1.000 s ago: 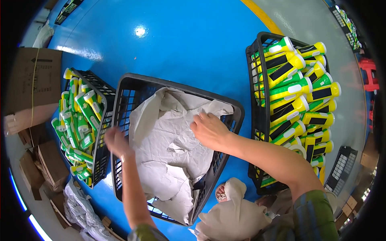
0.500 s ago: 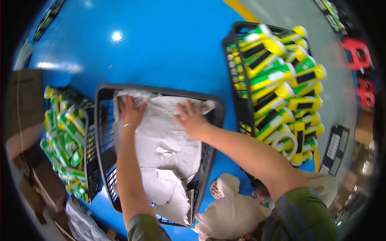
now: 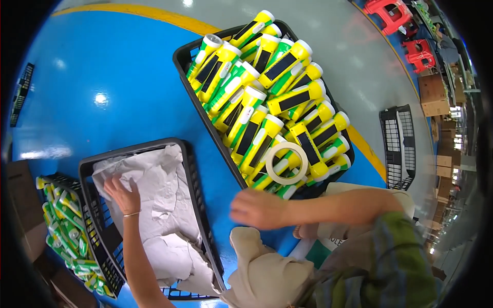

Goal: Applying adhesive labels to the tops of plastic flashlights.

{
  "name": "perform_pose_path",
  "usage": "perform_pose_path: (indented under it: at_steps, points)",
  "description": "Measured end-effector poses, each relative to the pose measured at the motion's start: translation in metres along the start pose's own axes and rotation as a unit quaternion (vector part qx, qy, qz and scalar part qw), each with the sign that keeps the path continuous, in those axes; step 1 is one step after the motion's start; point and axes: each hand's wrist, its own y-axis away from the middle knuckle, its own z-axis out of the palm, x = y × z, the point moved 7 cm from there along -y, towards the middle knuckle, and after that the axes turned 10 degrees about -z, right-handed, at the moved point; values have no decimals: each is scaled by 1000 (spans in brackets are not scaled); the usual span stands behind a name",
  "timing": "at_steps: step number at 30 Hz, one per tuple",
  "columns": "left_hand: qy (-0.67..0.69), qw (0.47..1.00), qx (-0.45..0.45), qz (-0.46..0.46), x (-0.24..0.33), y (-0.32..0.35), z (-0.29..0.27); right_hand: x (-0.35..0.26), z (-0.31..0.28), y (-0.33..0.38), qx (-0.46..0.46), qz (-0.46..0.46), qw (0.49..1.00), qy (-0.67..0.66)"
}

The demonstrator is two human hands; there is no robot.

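My left hand (image 3: 123, 195) lies flat with fingers apart on crumpled grey paper (image 3: 164, 220) that lines a black plastic crate (image 3: 197, 205) at lower left. My right hand (image 3: 254, 208) hovers blurred above the blue floor between that crate and a second black crate (image 3: 185, 59), holding nothing that I can see. The second crate is full of yellow-and-green flashlights (image 3: 267, 97), with a roll of beige tape (image 3: 286, 163) lying on top of them near its front corner.
A third black crate (image 3: 72, 241) with more yellow-and-green flashlights stands at far left, beside cardboard boxes (image 3: 23, 205). An empty black crate (image 3: 398, 146) stands at right on the grey floor. Red stools (image 3: 395, 13) are at top right. A yellow line (image 3: 154, 13) borders the blue floor.
My right hand has left the paper and swung right, toward the crate of flashlights. My left hand stays on the paper in the lined crate. The view has shifted to the right.
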Motion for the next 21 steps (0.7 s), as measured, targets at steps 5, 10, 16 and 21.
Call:
perform_pose_path:
  at_steps: [5, 10, 16, 21]
  points:
    - [18, 994, 22, 109, 100, 17, -98, 41, -35, 104, -103, 166, 954, 227]
    - [48, 981, -40, 181, 206, 57, -215, 32, -41, 118, -4, 86, 980, 178]
    - [162, 960, -28, 226, 360, 97, -367, -53, -150, 160, 322, 159, 933, -36]
    - [238, 793, -417, 376, 473, 230, -437, -153, -217, 226, 336, 123, 933, -30]
